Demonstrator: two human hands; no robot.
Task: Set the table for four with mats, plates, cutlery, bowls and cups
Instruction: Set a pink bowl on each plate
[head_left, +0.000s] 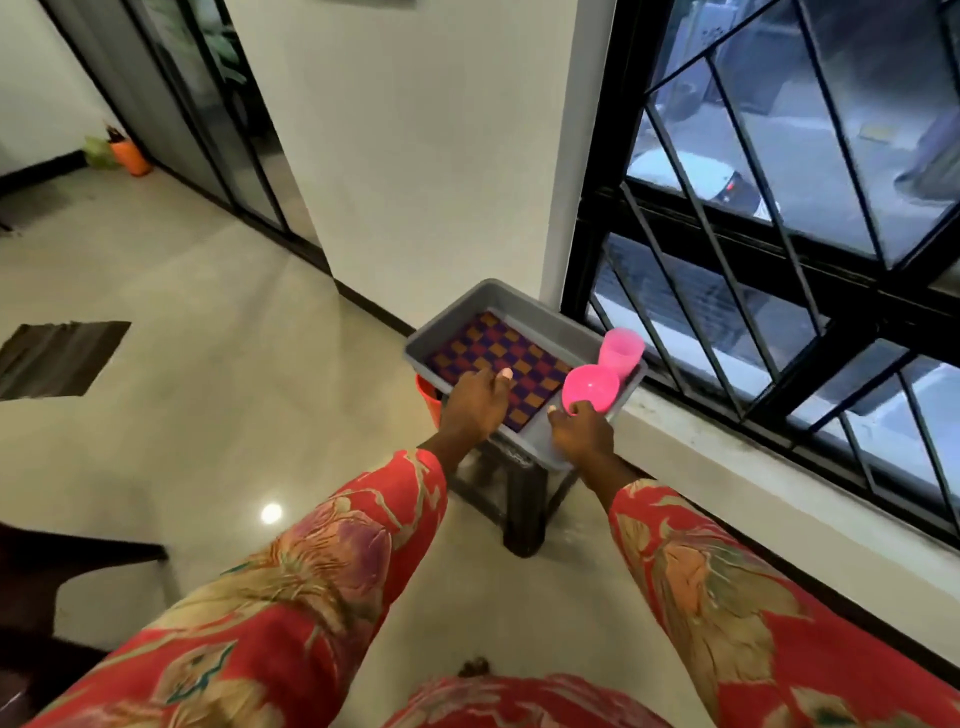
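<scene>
Landmark: the grey tub (498, 304) sat on a dark stool (522, 499), beside the window ledge (727, 467).
Mats: a checked mat (501, 364) lay flat on the tub's floor, towards its left side.
Bowl and cup: a pink bowl (592, 387) stood at the tub's right end, with a pink cup (621, 349) just behind it.
Left grip: my left hand (475, 400) reached in over the tub's near rim, fingers curled loosely over the mat; I could not tell whether it had hold of it.
Right grip: my right hand (582, 428) pinched the bowl's near rim.
Risk: I judged that dragging the mat could nudge the cup over, or shift the tub on its narrow stool.
Room: the wall and ledge closed in the tub's far and right sides; open floor (208, 415) lay to its left.
</scene>
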